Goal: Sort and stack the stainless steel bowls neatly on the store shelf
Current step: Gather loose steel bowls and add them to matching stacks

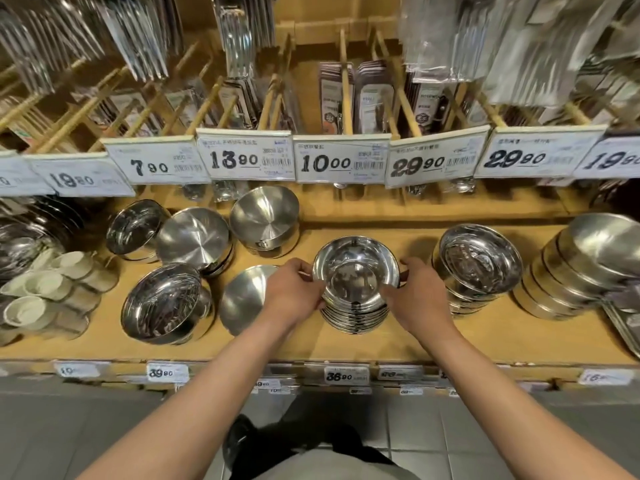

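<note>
A: Judging from how things lay, how far along was the sorting?

B: Partway, I'd say. The stack of bowls (355, 292) between the two hands looked nested and fairly even on the shelf (450, 337), and the stack (479, 268) just right of the right hand (420, 299) was also gathered, though leaning. Left of the left hand (294, 292), a matte bowl (246, 296) sat alone, touching or nearly touching that hand, and beyond it the shiny bowls (162, 303) and tilted ones behind (265, 216) were still uneven (they seemed the work left).

A: And the hands?

B: Both were curled against the rim of the top bowl, one on each side, fingertips (313, 271) pinching its edge. Whether they were lifting or just squaring it, I couldn't tell.
</note>
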A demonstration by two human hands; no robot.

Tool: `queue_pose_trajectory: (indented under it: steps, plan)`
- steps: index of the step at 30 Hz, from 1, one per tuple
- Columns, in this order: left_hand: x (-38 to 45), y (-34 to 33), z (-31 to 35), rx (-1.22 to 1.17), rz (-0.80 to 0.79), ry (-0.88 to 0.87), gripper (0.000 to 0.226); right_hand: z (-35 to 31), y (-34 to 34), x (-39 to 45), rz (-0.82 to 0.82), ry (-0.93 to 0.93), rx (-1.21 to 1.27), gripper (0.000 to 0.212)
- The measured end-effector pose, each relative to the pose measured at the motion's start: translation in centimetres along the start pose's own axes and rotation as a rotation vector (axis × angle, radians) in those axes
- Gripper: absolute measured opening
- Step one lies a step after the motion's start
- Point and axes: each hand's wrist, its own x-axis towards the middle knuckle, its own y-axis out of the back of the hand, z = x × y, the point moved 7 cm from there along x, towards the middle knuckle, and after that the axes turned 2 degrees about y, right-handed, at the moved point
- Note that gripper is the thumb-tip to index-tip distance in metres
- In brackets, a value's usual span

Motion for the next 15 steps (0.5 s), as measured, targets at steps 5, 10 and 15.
queue_pose_trajectory:
  steps: [5,10,15]
  plan:
    - [0.4,-0.5,-0.4,-0.009,-0.017,0.029,0.013,0.5,0.2,-0.1,0.009,-0.018,0.000,0.035]
    - [0.6,-0.3,-0.6,-0.021,-0.021,0.026,0.013,0.6,0.2,-0.6,-0.004,-0.040,0.056,0.031]
    - [0.1,-0.1,-0.5,-0.024,-0.053,-0.009,0.010,1.2,0.2,-1.3,-0.023,-0.062,0.110,0.035]
